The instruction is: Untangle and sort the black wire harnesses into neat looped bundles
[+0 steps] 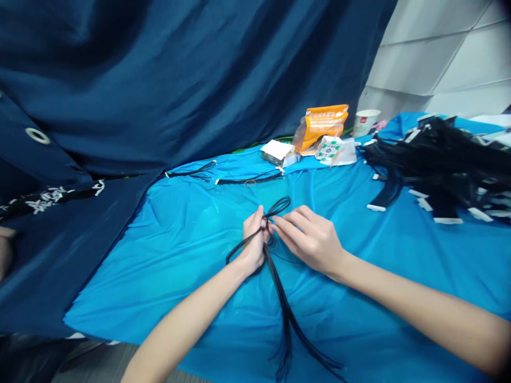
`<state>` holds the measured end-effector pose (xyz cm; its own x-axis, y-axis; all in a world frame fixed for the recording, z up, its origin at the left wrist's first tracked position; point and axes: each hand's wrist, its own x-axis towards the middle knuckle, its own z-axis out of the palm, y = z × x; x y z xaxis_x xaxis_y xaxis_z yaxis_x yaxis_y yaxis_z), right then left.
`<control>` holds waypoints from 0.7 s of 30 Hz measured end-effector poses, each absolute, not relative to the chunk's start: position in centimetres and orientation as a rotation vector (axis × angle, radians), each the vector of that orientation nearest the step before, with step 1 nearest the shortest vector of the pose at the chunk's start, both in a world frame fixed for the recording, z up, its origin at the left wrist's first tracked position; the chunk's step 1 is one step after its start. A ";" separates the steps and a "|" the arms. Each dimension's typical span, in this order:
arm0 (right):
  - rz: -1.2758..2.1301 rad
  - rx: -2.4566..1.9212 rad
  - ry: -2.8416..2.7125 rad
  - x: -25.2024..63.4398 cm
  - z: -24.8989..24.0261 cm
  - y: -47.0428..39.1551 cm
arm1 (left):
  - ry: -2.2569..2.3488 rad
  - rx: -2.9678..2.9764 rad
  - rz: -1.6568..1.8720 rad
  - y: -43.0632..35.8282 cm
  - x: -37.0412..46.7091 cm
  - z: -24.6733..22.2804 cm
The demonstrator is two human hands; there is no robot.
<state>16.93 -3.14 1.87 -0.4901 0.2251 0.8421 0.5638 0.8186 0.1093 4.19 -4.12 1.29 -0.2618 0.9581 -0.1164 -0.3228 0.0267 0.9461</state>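
Observation:
A bundle of thin black cables [282, 298] is looped near its upper part, with loose strands trailing toward the front edge of the blue cloth. My left hand [254, 242] is closed around the looped part; one loop sticks out above it and another hangs to its left. My right hand [309, 236] has its fingertips pinched together at the bundle, right beside the left hand. What exactly lies between the right fingertips is too small to make out. A thin strand runs below the right hand.
Blue cloth [179, 239] covers the table. Several black ribbon cables with white connectors [435, 159] are piled at right. At the back are a small box [278, 153], an orange pouch [323, 125], a paper cup [365, 122] and two short cable bundles. A dark curtain [179, 69] hangs behind.

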 end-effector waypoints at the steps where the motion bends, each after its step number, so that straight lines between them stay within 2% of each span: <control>1: -0.520 -0.515 -2.077 17.1 2.1 -3.2 | 1.185 0.723 1.482 -4.0 4.0 1.3; 8: -0.567 0.014 -2.287 17.3 2.3 -3.3 | 1.267 0.606 1.395 -3.6 3.5 1.2; 21: -0.583 0.090 -2.328 16.9 1.4 -2.9 | 1.307 0.639 1.371 -3.6 3.6 1.1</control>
<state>16.93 -2.86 1.45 -0.7359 -0.2271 0.6379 0.1003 0.8951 0.4344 3.63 -3.56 1.11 -0.2705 0.9197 -0.2845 -0.3284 0.1896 0.9253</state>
